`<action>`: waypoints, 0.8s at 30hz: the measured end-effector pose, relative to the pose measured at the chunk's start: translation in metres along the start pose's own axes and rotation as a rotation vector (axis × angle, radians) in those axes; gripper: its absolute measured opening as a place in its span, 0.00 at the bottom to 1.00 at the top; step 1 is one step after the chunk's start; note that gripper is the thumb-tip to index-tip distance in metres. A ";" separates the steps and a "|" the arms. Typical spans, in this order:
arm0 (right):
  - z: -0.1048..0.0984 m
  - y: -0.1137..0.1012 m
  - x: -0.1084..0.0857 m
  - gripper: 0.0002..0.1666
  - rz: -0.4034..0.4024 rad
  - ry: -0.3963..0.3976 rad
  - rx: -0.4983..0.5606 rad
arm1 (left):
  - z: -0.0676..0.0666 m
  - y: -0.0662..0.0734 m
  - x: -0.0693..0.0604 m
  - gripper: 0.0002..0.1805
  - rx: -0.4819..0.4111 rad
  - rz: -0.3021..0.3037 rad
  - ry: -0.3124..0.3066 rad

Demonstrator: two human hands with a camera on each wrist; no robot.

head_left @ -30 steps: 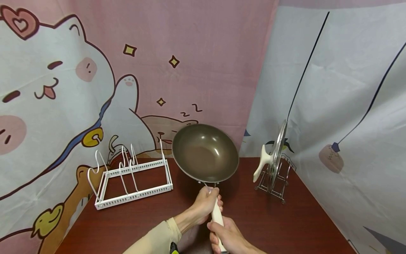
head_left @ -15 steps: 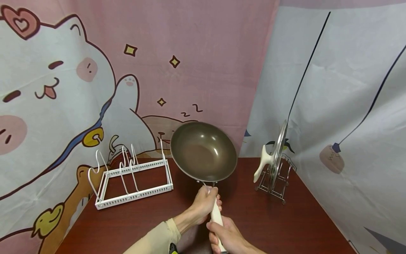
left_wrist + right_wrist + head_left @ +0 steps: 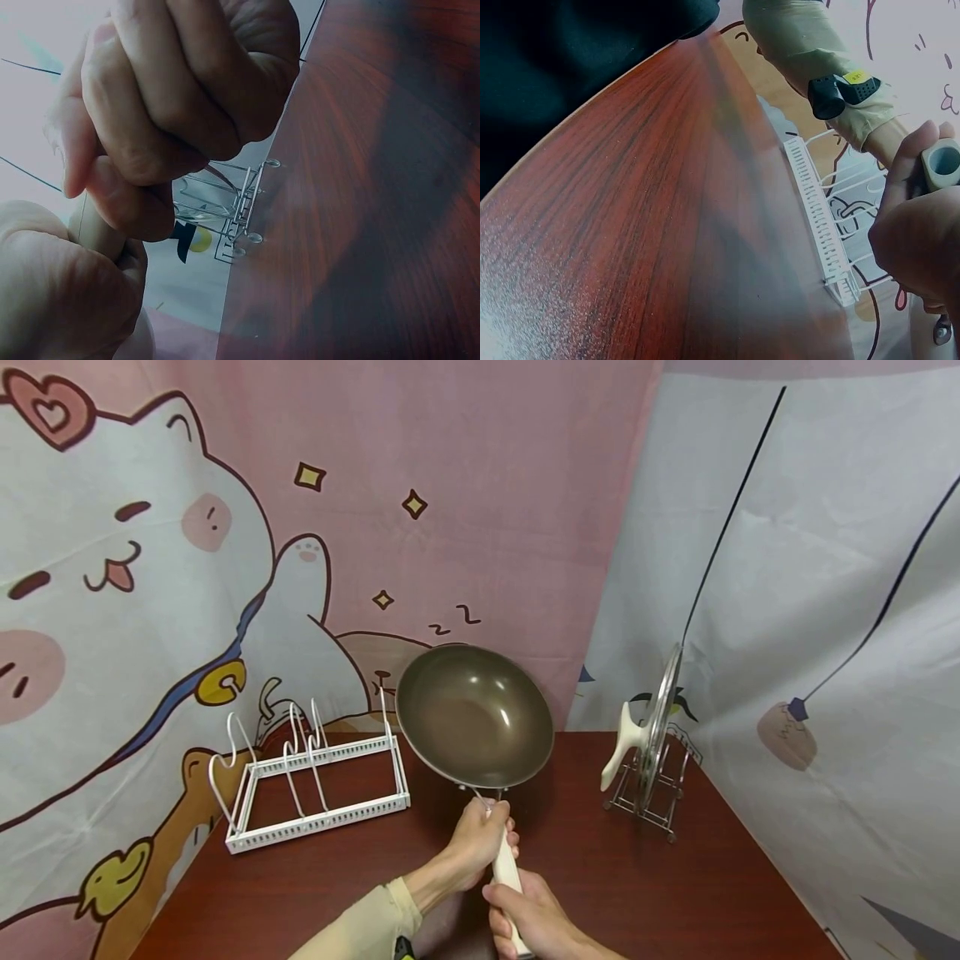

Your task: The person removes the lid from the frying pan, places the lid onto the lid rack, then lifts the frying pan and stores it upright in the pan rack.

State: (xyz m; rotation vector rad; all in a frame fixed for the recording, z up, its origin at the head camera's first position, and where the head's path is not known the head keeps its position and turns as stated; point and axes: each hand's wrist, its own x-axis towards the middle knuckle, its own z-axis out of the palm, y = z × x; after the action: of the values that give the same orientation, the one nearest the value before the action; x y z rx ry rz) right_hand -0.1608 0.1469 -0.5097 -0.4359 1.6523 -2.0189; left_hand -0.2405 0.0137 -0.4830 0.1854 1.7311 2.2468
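Observation:
A deep frying pan (image 3: 474, 718) with a dark brown inside is held up above the table, its bowl tilted towards me and its cream handle (image 3: 507, 868) pointing back at my body. My left hand (image 3: 477, 839) grips the handle close to the bowl. Lower down, my right hand (image 3: 534, 914) wraps round the handle's end. In the left wrist view both hands curl round the handle (image 3: 96, 229), which they mostly cover. The right wrist view shows the handle's hollow end (image 3: 943, 160) poking out of the right hand (image 3: 922, 232).
On the table's left stands a white rack (image 3: 318, 814) with several upright wire dividers. At the right a small metal wire rack (image 3: 660, 814) holds a glass lid (image 3: 660, 718) on edge, its cream handle facing left. Printed cloth (image 3: 525, 510) hangs behind and at the sides.
Both hands have shifted the pan slightly to the left and a little upward. Their grip on the handle looks the same. The racks and the lid have stayed put.

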 end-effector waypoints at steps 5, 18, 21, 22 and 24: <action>0.000 0.002 0.001 0.08 -0.011 -0.020 0.013 | -0.002 0.001 -0.002 0.09 0.027 0.016 -0.007; -0.002 0.003 0.004 0.09 -0.021 -0.040 0.014 | -0.001 0.006 -0.004 0.10 0.069 0.032 0.013; -0.002 0.003 0.005 0.09 -0.022 -0.045 0.022 | -0.001 0.006 -0.003 0.10 0.080 0.035 0.018; -0.002 0.003 0.005 0.09 -0.021 -0.045 0.025 | -0.002 0.006 -0.003 0.10 0.084 0.036 0.020; -0.001 0.004 0.005 0.09 -0.022 -0.047 0.030 | -0.003 0.007 -0.003 0.11 0.095 0.038 0.019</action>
State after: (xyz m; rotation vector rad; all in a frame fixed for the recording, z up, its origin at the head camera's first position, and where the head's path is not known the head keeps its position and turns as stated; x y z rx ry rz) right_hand -0.1653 0.1445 -0.5141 -0.4889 1.5933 -2.0307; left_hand -0.2394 0.0086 -0.4771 0.2199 1.8611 2.2012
